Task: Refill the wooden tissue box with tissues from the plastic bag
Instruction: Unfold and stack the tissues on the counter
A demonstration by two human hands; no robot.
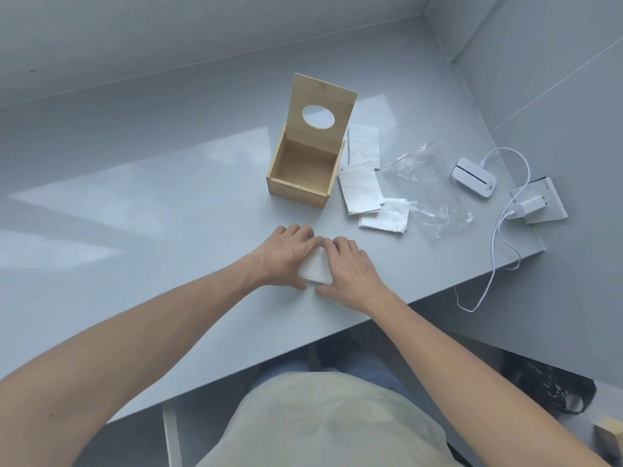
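The wooden tissue box (pixel 305 190) stands open on the grey table, its lid with an oval hole tilted upright at the back; its inside shows bare wood. Three white folded tissues (pixel 361 190) lie just right of the box. Right of them lies the clear plastic bag (pixel 428 193), flat with nothing visible inside it. Near the table's front edge my left hand (pixel 286 254) and my right hand (pixel 350 267) press together on a small stack of white tissues (pixel 315 269), one hand on each side of it.
At the right end of the table (pixel 135 197) sit a white device (pixel 473 176) and a white charger (pixel 529 205) on a grey plate, with a white cable hanging over the edge. Walls close off the back and the right side.
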